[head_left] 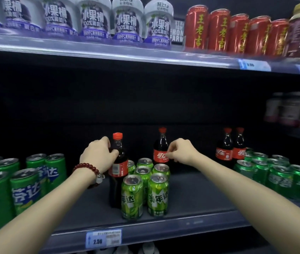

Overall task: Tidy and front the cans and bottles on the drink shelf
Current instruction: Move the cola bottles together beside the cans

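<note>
- While both arms reach in, my left hand (98, 155) grips the front cola (118, 173), at 9 o'clock of the lime cans (145, 187).
- Right hand (179, 151): fingers curled, pinching the rear cola (161, 150) label, 12 o'clock of those cans.

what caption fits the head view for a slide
Left hand grips a cola bottle near the shelf front while the right hand pinches a second cola bottle behind the green cans.

Two upright red-capped cola bottles (118, 167) (161, 149) flank clustered green cans (145, 182) mid-shelf.
</note>
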Action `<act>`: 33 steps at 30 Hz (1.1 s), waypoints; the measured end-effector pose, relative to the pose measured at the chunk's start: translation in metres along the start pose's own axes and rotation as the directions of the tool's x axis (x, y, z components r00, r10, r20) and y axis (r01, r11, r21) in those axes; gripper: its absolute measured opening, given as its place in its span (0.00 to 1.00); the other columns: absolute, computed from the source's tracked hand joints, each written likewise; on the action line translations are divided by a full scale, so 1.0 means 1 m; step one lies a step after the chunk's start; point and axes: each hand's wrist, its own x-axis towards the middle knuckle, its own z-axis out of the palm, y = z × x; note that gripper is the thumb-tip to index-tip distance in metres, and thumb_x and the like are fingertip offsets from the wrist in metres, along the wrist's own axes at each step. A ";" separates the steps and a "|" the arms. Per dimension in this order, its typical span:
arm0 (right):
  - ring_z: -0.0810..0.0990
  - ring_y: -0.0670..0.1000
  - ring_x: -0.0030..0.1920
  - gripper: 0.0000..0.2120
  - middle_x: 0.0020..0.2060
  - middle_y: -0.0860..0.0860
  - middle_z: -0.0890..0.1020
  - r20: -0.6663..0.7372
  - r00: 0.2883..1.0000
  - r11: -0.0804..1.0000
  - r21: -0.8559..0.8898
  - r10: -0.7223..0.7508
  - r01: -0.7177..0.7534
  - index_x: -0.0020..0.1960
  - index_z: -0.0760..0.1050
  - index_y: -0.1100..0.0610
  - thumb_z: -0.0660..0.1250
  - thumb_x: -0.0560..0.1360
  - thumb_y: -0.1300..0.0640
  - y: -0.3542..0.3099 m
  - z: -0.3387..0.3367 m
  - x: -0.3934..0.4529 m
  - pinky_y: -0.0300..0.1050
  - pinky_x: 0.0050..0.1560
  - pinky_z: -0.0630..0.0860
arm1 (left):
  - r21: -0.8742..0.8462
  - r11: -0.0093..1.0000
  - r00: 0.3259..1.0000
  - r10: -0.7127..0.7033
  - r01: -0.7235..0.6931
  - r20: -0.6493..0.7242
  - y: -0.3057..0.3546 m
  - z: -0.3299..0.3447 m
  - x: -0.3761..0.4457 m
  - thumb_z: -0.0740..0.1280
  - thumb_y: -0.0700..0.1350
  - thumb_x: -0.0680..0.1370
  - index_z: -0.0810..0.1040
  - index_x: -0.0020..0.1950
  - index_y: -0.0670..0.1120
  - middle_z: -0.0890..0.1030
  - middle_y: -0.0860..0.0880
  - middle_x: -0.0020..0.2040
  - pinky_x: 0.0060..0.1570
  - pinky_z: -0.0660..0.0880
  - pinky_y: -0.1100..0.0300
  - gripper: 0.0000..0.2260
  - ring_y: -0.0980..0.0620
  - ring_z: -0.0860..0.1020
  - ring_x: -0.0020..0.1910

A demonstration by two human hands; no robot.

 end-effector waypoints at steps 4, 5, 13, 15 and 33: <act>0.81 0.53 0.43 0.09 0.43 0.53 0.82 -0.071 0.996 0.996 -0.055 0.059 -0.063 0.43 0.78 0.55 0.71 0.71 0.50 0.010 0.002 0.027 0.48 0.45 0.79 | 0.016 0.999 0.999 -0.042 0.042 0.011 0.000 0.001 0.005 0.63 0.56 0.73 0.73 0.46 0.49 0.76 0.50 0.41 0.32 0.66 0.59 0.11 0.50 0.73 0.36; 0.80 0.53 0.44 0.11 0.45 0.53 0.82 -0.092 0.993 0.995 -0.067 0.069 -0.075 0.47 0.76 0.55 0.70 0.71 0.48 0.011 0.004 0.032 0.48 0.44 0.78 | 0.016 0.999 0.999 -0.051 0.051 0.015 0.001 0.002 0.006 0.63 0.57 0.72 0.73 0.46 0.49 0.76 0.50 0.40 0.32 0.67 0.59 0.12 0.50 0.73 0.36; 0.79 0.55 0.55 0.32 0.56 0.56 0.80 0.012 0.994 0.946 0.307 0.104 -0.103 0.64 0.71 0.57 0.74 0.67 0.42 0.022 0.035 0.061 0.45 0.51 0.76 | -0.179 0.976 0.987 -0.098 0.120 0.126 0.007 0.021 0.001 0.70 0.59 0.69 0.72 0.49 0.50 0.78 0.53 0.40 0.36 0.74 0.60 0.17 0.56 0.76 0.38; 0.79 0.55 0.53 0.30 0.54 0.55 0.80 0.004 0.995 0.924 0.370 0.098 -0.092 0.62 0.71 0.57 0.75 0.67 0.44 0.025 0.044 0.059 0.46 0.52 0.77 | -0.268 0.952 0.982 -0.109 0.148 0.157 0.010 0.029 -0.007 0.74 0.59 0.65 0.70 0.50 0.51 0.79 0.53 0.41 0.34 0.74 0.63 0.22 0.57 0.78 0.39; 0.80 0.56 0.53 0.28 0.49 0.51 0.82 -0.401 0.886 0.950 0.289 0.231 -0.117 0.59 0.74 0.50 0.75 0.63 0.41 0.066 0.001 -0.017 0.45 0.44 0.74 | -0.343 0.886 0.916 0.183 -0.311 -0.357 0.085 -0.016 -0.045 0.76 0.50 0.65 0.70 0.59 0.58 0.74 0.69 0.43 0.47 0.66 0.72 0.26 0.63 0.74 0.47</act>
